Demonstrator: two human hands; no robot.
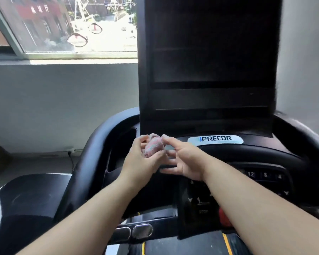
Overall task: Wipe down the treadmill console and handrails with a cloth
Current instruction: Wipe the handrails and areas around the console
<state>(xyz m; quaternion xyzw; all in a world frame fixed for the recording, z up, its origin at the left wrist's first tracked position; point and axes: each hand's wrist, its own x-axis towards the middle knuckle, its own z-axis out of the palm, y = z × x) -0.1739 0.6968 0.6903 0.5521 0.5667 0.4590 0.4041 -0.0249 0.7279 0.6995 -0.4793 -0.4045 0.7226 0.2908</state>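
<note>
A small bunched pink and blue cloth (153,147) is held in front of the black treadmill console (210,70), just left of the Precor badge (215,139). My left hand (141,159) cups the cloth from below and the left. My right hand (180,161) pinches the cloth's upper right edge with thumb and forefinger, its other fingers spread. The curved black left handrail (85,162) runs down past my left forearm. The console's dark screen fills the upper middle of the view.
A speed keypad with numbers (263,174) and a red stop button (224,217) lie under my right forearm. Two metal grip sensors (134,231) sit on the lower crossbar. A window (72,24) and grey wall are to the left, with another black machine (31,196) below.
</note>
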